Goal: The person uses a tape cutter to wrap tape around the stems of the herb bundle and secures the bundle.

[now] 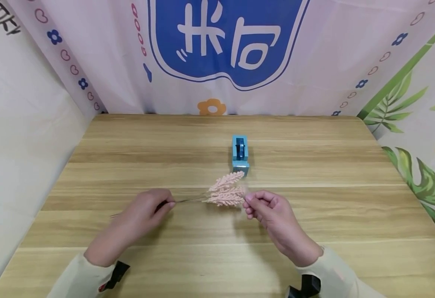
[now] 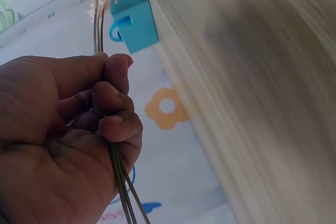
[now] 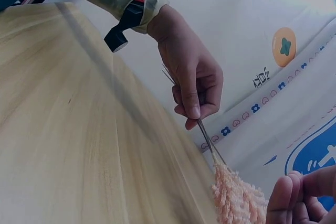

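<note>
Over the wood-grain table (image 1: 202,256), pink sprigs (image 1: 225,196) are pointing rightward from the left hand (image 1: 143,212), whose curled fingers are gripping their stems (image 1: 189,199), while the right hand (image 1: 277,218) is hovering at their tips, fingertips together, hold unclear.

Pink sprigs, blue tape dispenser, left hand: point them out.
Pink sprigs (image 1: 225,196), head view: fluffy heads.
Blue tape dispenser (image 2: 139,27), left wrist view: flat side.
Left hand (image 1: 142,212), head view: back of the hand.

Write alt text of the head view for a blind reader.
A person's left hand holds the thin stems of pale pink sprays, with the right hand at the sprays' other end, above a wooden table. A blue tape dispenser stands just beyond.
</note>
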`<state>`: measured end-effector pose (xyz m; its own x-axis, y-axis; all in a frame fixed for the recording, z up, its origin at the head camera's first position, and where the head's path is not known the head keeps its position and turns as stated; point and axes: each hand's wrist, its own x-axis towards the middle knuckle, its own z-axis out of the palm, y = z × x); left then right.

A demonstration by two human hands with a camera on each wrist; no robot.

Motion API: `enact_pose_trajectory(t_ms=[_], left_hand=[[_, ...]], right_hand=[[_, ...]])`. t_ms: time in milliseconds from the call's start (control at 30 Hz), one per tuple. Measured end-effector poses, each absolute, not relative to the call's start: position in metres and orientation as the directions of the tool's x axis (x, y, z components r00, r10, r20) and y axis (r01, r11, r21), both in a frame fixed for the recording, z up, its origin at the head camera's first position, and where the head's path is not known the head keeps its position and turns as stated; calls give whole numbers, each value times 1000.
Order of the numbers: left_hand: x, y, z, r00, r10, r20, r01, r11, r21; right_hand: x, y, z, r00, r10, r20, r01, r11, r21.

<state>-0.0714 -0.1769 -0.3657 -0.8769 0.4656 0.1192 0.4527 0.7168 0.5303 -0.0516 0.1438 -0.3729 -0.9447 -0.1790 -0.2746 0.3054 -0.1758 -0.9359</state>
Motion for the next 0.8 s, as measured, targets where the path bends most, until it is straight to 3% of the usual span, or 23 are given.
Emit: enact_pose_trajectory(t_ms=[300, 800], left_hand=[[-81, -156, -374, -843, 522, 128, 503, 682, 531], [-103, -106, -381, -842, 537, 55, 460, 660, 594]], right_hand=[[-53, 143, -371, -947, -193, -258, 294, -189, -937], [-55, 140, -368, -946, -189, -261, 297, -197, -934]])
